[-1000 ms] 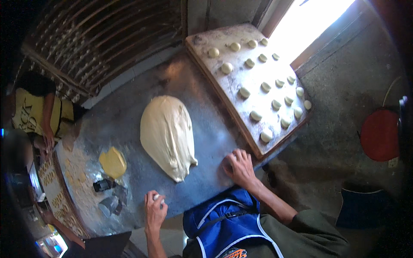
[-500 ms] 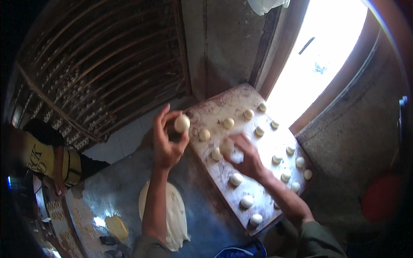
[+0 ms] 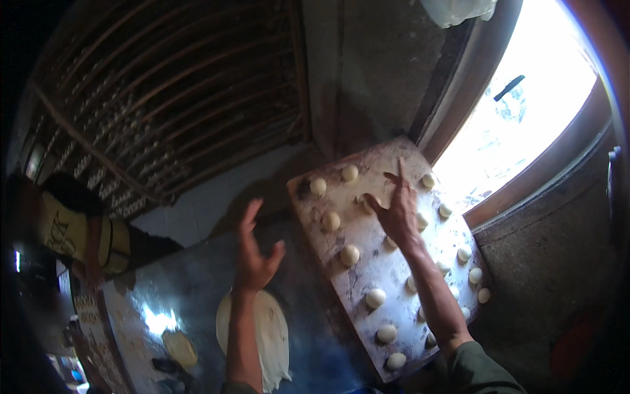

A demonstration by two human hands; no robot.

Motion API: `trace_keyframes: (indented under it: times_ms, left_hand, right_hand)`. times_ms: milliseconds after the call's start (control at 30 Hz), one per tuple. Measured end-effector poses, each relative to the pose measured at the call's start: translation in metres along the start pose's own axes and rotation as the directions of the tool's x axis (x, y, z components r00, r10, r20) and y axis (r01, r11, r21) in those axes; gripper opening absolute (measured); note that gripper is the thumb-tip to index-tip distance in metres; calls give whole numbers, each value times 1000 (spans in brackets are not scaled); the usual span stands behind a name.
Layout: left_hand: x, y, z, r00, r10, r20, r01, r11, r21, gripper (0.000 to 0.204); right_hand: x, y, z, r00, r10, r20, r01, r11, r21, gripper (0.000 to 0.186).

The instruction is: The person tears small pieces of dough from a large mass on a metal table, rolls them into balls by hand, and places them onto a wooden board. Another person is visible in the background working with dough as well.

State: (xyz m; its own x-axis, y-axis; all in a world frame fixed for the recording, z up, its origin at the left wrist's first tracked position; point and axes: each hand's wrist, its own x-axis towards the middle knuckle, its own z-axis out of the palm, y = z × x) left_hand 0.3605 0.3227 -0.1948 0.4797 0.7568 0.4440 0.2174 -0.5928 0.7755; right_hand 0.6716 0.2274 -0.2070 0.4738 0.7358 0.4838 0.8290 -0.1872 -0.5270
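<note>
My left hand (image 3: 257,255) is raised over the metal table, left of a floured wooden board (image 3: 351,315). Its thumb and fingers are spread around nothing. My right hand (image 3: 400,209) reaches over the far part of the board with its fingers apart. Its thumb is beside a pale dough ball (image 3: 372,203); I cannot tell whether they touch. Near the far left corner sit two more dough balls, one (image 3: 318,186) by the edge and another (image 3: 350,173) behind it. Several others are spread across the board, some hidden by my right forearm.
A flattened mass of dough (image 3: 270,331) lies on the metal table (image 3: 203,276) under my left forearm, with a yellowish flat piece (image 3: 180,348) farther left. At the left stands a person in a yellow shirt (image 3: 72,230). Slatted racks (image 3: 170,85) rise behind; a bright opening (image 3: 531,98) is at right.
My left hand has let go of its dough ball and drawn back. The right hand has moved farther over the board and opened. Two more dough balls now sit near the far left corner.
</note>
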Motion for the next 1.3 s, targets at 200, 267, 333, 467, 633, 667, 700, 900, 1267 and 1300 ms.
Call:
trace_keyframes:
  times_ms: [200,267,333,467,633,667,700,900,1267,1300]
  left_hand:
    - [-257,21,-137,813,-485,-321,536,840,89,54]
    - [-350,27,-158,687,-656,-313,716,683,142,56]
    - [-397,50,-147,677,-704,-214,734,664,142,61]
    - [-412,71,-86,835,-482,-267,548,775,315,59]
    - [-441,34,-60,907,-313,-280,399,852,339,36]
    - [-440,43,-66,924,-284,-256,361,869,337,32]
    - [-436,67,-75,929,-322,-183,364,883,296,33]
    - [-465,152,-124,877,-479,-22,480,876,51,32]
    - [-429,18,-38,486,-243,839,395,-796,-459,23]
    - [-443,2,-31,580,-81,810,345,-877,-334,22]
  right_hand:
    - [-136,-65,-86,985,-37,169,29,998,50,78]
    - [-195,-90,-104,968,-34,250,-14,981,191,69]
    - [-267,-105,-97,918,52,393,-172,946,276,64]
    - [-365,-178,-71,691,71,719,-435,836,336,58]
    - [-460,-223,-20,381,57,923,-803,514,300,42]
    - [-468,-230,-6,302,56,952,-900,345,265,44]
    - [-469,-237,8,232,51,971,-963,153,222,46]
    - [-473,-269,41,265,114,957,-885,422,195,37]
    - [-484,-285,-66,521,-97,848,-74,985,158,14]
    - [-488,-277,-81,455,-354,817,-58,904,424,14]
